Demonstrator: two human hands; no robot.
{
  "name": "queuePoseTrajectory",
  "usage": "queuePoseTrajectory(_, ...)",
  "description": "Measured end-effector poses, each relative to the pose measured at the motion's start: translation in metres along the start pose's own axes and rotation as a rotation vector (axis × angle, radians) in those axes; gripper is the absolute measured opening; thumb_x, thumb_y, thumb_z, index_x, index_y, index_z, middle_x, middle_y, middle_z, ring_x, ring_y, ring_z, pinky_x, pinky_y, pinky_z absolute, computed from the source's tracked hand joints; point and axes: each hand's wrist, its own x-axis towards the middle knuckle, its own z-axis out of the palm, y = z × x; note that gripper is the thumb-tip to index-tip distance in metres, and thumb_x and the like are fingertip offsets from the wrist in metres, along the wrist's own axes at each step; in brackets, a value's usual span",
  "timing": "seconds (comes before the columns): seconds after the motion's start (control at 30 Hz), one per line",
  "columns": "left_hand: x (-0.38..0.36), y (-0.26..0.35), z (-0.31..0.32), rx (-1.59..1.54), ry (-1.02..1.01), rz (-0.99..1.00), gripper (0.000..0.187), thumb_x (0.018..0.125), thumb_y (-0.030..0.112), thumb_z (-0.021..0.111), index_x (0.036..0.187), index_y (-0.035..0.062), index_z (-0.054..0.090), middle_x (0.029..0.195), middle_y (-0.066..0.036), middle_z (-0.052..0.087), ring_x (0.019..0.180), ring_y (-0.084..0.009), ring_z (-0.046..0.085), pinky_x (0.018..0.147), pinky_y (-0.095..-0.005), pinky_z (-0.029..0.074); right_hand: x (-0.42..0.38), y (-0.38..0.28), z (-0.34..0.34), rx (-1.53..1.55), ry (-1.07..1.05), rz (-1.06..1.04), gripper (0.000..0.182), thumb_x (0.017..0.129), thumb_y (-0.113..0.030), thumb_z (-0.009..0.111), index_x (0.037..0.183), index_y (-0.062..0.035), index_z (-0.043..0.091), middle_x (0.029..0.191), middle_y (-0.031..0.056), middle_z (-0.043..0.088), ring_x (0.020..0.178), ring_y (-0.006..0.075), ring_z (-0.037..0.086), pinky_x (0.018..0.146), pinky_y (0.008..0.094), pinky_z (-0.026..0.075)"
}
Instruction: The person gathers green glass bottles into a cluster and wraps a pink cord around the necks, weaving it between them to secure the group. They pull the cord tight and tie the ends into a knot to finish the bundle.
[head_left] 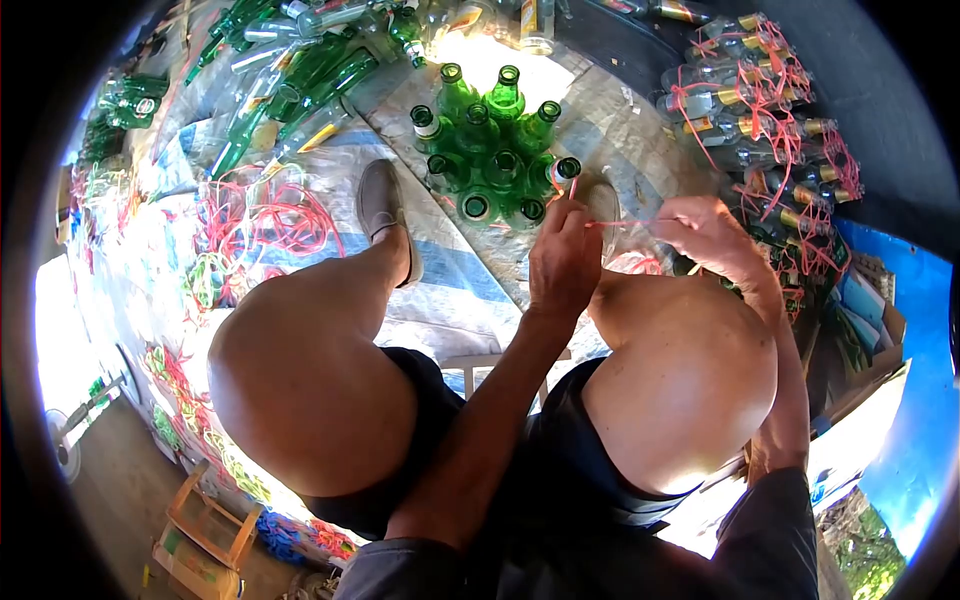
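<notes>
A tight cluster of upright green glass bottles [479, 130] stands on the ground sheet between my feet. My left hand [565, 252] is at the cluster's near right side, its fingers pinched on a pink plastic string close to a bottle neck [566, 170]. To the right, my right hand [705, 232] is closed on the same string. A length of pink string [628, 223] runs taut between the two hands. Whether the string circles the whole cluster is hidden behind the bottles and my fingers.
Loose green and clear bottles [300, 85] lie in a heap at the upper left. Tangled pink string [285, 222] lies on the left of the sheet. Bottles tied with pink string [755, 110] are stacked on the right. A wooden chair [205, 530] stands at the lower left.
</notes>
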Motion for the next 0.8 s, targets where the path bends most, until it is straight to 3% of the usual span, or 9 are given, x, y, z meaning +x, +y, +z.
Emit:
queuePoseTrajectory(0.17, -0.003, 0.003, -0.001, -0.088, 0.03, -0.084, 0.011, 0.097, 0.008, 0.067, 0.104, -0.0004, 0.067, 0.111, -0.015, 0.068, 0.085, -0.0317, 0.071, 0.072, -0.0397, 0.059, -0.022, -0.009, -0.027, 0.225, 0.002, 0.157, 0.031, 0.098, -0.034, 0.071, 0.082, -0.0089, 0.065, 0.067, -0.0072, 0.044, 0.06, 0.0036, 0.039, 0.052, 0.0244, 0.028)
queuePoseTrajectory(0.33, -0.005, 0.006, -0.006, -0.16, 0.056, -0.123, 0.013, 0.099, 0.007, 0.065, 0.109, -0.0016, 0.067, 0.111, -0.017, 0.07, 0.087, -0.0308, 0.072, 0.071, -0.0371, 0.061, -0.036, -0.012, -0.047, 0.395, 0.118, 0.082, 0.02, 0.101, -0.02, 0.065, 0.087, -0.0072, 0.061, 0.069, -0.0081, 0.041, 0.058, 0.0031, 0.034, 0.053, 0.0229, 0.028)
queuePoseTrajectory(0.5, -0.012, -0.001, -0.004, -0.136, 0.136, -0.036, 0.014, 0.099, 0.006, 0.064, 0.111, -0.0013, 0.069, 0.111, -0.016, 0.071, 0.09, -0.0293, 0.072, 0.074, -0.0361, 0.06, -0.036, -0.01, -0.071, 0.539, 0.138, 0.012, 0.018, 0.101, -0.021, 0.069, 0.092, -0.0073, 0.063, 0.067, -0.0076, 0.04, 0.058, 0.0032, 0.034, 0.053, 0.0226, 0.028)
queuePoseTrajectory(0.7, -0.017, 0.005, -0.011, -0.351, 0.183, -0.201, 0.012, 0.099, 0.004, 0.065, 0.109, -0.0013, 0.07, 0.11, -0.014, 0.072, 0.089, -0.0226, 0.071, 0.075, -0.0327, 0.058, -0.015, -0.03, -0.073, 0.451, 0.201, 0.042, 0.017, 0.101, -0.023, 0.069, 0.095, -0.0075, 0.065, 0.068, -0.0092, 0.041, 0.057, 0.0007, 0.032, 0.05, 0.0203, 0.024)
queuePoseTrajectory(0.8, -0.022, -0.004, -0.013, -0.292, 0.199, -0.192, 0.012, 0.1, 0.005, 0.064, 0.109, -0.0011, 0.07, 0.104, -0.015, 0.07, 0.084, -0.0265, 0.072, 0.072, -0.0343, 0.059, 0.003, -0.036, -0.067, 0.402, 0.173, -0.002, 0.017, 0.102, -0.025, 0.069, 0.097, -0.0088, 0.066, 0.069, -0.0106, 0.04, 0.057, -0.0001, 0.031, 0.049, 0.0197, 0.022)
